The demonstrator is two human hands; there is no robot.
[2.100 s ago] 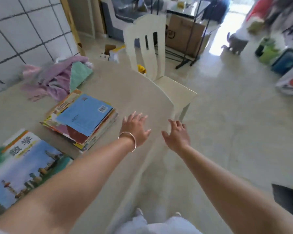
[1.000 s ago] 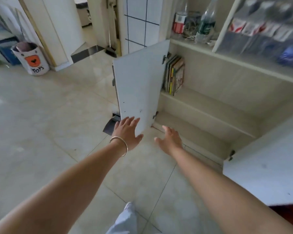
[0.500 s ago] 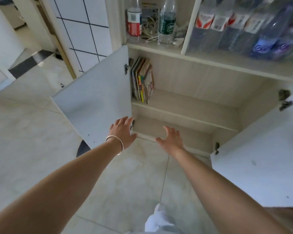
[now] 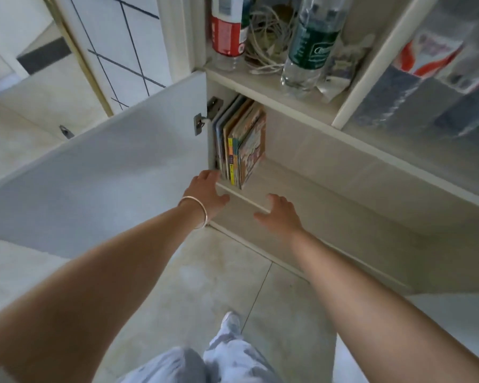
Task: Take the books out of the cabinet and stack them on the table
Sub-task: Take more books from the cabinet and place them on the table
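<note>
Several thin colourful books (image 4: 241, 142) stand upright at the left end of the cabinet's middle shelf (image 4: 302, 189), leaning against the side wall. My left hand (image 4: 208, 193), with a bangle on its wrist, reaches up with relaxed fingers; its fingertips are at the books' lower left corner. My right hand (image 4: 281, 214) is spread and empty, just below the shelf's front edge and to the right of the books. The table is out of view.
The cabinet's left door (image 4: 103, 175) stands wide open beside my left arm. The right door (image 4: 454, 313) is open at the lower right. Above the books, a shelf holds bottles (image 4: 307, 42), a cable tangle (image 4: 266, 37) and packaged goods (image 4: 432, 78). Tiled floor (image 4: 205, 286) lies below.
I have turned from the table to the cabinet and come closer. Both hands have risen toward the shelf, and the left now reaches the books' bottom corner.
</note>
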